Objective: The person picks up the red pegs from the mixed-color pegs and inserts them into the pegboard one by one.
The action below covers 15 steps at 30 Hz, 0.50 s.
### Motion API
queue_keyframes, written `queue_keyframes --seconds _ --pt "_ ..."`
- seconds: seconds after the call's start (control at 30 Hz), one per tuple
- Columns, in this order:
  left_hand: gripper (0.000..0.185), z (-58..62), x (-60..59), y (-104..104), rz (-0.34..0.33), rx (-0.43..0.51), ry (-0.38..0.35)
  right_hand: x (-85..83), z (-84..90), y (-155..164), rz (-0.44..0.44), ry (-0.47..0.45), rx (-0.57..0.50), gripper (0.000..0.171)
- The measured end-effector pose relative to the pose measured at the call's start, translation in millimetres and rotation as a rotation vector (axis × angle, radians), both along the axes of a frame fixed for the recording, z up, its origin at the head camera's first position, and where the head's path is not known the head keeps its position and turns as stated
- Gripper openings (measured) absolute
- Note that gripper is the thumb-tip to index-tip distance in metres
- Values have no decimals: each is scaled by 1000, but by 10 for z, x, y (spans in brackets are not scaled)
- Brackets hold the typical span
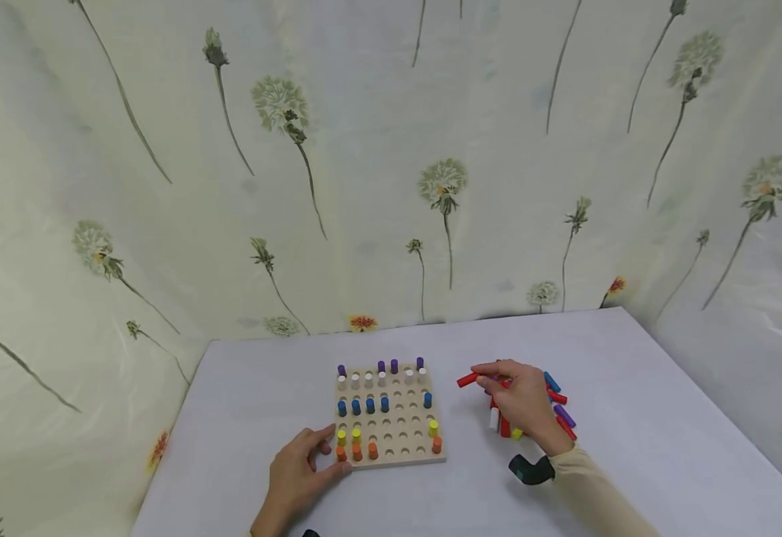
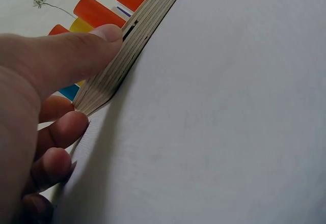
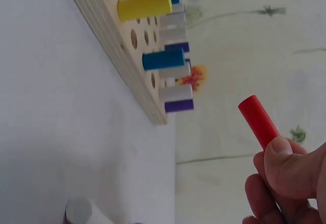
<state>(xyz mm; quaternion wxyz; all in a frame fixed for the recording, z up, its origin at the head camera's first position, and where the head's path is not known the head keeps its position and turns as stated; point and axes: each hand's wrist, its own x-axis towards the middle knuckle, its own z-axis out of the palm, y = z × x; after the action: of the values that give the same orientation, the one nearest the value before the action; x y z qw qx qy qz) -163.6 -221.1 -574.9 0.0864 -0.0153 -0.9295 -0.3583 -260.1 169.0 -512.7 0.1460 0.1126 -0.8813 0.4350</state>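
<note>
Head view: my right hand (image 1: pixel 521 395) pinches a red peg (image 1: pixel 467 380); my left hand (image 1: pixel 295 471) grips the pegboard (image 1: pixel 394 429) by its near-left corner

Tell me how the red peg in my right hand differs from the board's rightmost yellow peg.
The red peg is pinched in your right hand, off the board; the yellow peg stands in the board. The red peg is tilted, while the yellow peg is upright. Both are plain cylinders, each in a single bright colour.
</note>
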Motion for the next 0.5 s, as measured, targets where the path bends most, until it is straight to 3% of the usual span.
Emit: queue_keyframes --seconds 0.23,0.5 --pt "64 -2 2 -15 0 1 30 3 2 -527 121 81 36 19" --pt "64 -40 -29 -18 -2 -1 22 44 31 -1093 283 95 49 16"
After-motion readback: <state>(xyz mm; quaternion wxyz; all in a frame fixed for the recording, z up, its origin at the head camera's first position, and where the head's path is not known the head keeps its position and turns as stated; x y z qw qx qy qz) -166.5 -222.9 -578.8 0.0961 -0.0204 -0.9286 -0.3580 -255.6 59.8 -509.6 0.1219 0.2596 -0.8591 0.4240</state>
